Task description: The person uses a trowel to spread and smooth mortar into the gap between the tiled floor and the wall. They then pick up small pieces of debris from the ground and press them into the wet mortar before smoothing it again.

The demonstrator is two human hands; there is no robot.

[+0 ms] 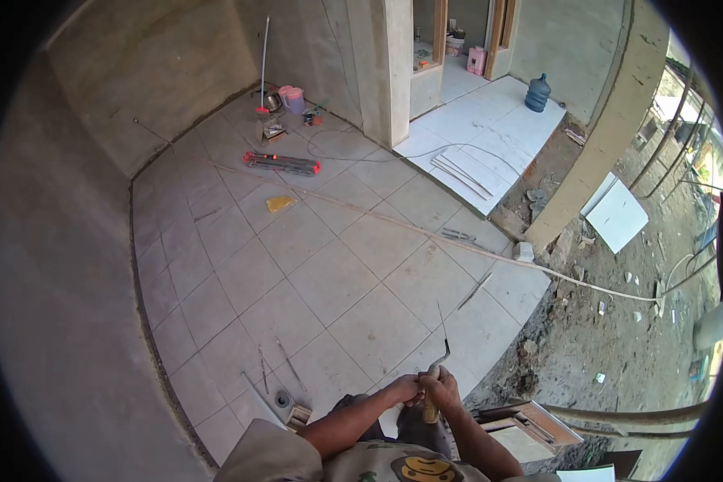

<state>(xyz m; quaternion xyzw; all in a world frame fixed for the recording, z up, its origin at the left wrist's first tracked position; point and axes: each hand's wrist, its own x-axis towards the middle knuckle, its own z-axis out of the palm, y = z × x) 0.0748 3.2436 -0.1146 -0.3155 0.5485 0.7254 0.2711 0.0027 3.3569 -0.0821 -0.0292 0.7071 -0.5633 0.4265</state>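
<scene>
My right hand (443, 390) is wrapped round the wooden handle of a trowel (431, 411). The trowel's bent metal neck points away from me, and its thin blade is seen almost edge-on above the floor tiles. Against the right hand and the handle rests my left hand (404, 390), its fingers curled closed. What the left fingers grip, if anything, is hidden. Both hands are in front of my body, over my knees. The tiled floor (353, 277) spreads out beyond them.
A tile cutter (283, 165), a yellow piece (280, 204) and a long strip (353, 207) lie on the tiles. Farther back are a squeegee (265, 64), pails (293, 100) and a blue water jug (537, 93). Rough soil (570, 329) borders the right edge; tile pieces (530, 426) sit nearby.
</scene>
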